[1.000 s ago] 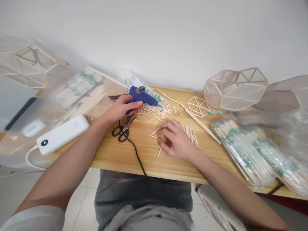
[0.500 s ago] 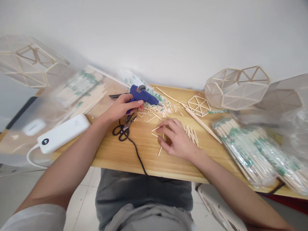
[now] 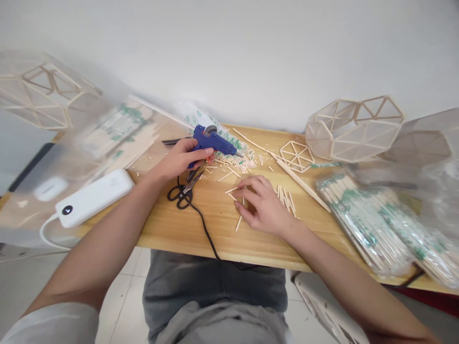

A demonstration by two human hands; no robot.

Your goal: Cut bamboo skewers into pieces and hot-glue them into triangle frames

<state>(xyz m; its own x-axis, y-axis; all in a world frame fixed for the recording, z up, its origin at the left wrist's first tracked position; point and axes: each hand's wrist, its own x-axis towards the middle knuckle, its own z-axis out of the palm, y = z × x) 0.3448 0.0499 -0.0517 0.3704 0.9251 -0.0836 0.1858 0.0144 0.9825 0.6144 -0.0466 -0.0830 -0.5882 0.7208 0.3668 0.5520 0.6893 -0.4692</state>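
My left hand [image 3: 179, 160] is wrapped round the handle of a blue glue gun [image 3: 212, 141], held just above the wooden table [image 3: 215, 229] with its nozzle pointing right. The gun's black cord [image 3: 202, 224] trails off the near edge. My right hand [image 3: 263, 203] lies palm down on the table, fingers spread over a few short wooden sticks [image 3: 238, 210]. More cut sticks [image 3: 286, 197] lie just right of that hand. Black scissors [image 3: 182, 193] lie below the gun.
A white power bank [image 3: 91, 197] sits at the left. Wrapped chopstick bundles [image 3: 373, 220] lie at the right, a small stick hexagon [image 3: 296, 155] and stick-frame polyhedra [image 3: 353, 129] at the back right, another frame [image 3: 46, 93] far left. Stick scraps [image 3: 242, 165] litter the middle.
My right hand has slid slightly on the short sticks, fingers shifting a little. The left hand with the glue gun has barely moved.
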